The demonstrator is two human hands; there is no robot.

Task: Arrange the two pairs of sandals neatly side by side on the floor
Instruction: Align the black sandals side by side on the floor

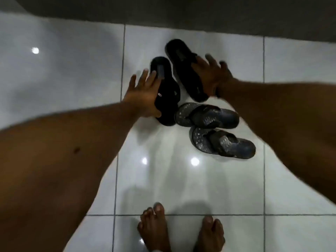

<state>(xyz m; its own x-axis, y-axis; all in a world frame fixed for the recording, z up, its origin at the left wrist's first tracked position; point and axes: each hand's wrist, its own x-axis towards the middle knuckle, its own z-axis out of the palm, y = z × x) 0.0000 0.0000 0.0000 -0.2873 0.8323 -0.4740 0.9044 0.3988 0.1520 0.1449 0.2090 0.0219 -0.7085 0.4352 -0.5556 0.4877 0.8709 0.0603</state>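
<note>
Two black slide sandals lie on the white tiled floor, pointing away from me. My left hand [143,93] rests with spread fingers on the left black sandal [168,99]. The right black sandal [181,70] lies farther back, and my right hand [211,74] is against its right edge, fingers apart. Two grey patterned flip-flops lie crosswise below them: the upper flip-flop [207,115] touches the left black sandal's heel, the lower flip-flop [223,143] sits just beneath it. Whether either hand truly grips its sandal is unclear in the blur.
My two bare feet [181,231] stand on the glossy tiles [181,182] near the bottom edge. A dark strip [181,11] runs along the far edge of the floor. Bright ceiling-light reflections spot the tiles.
</note>
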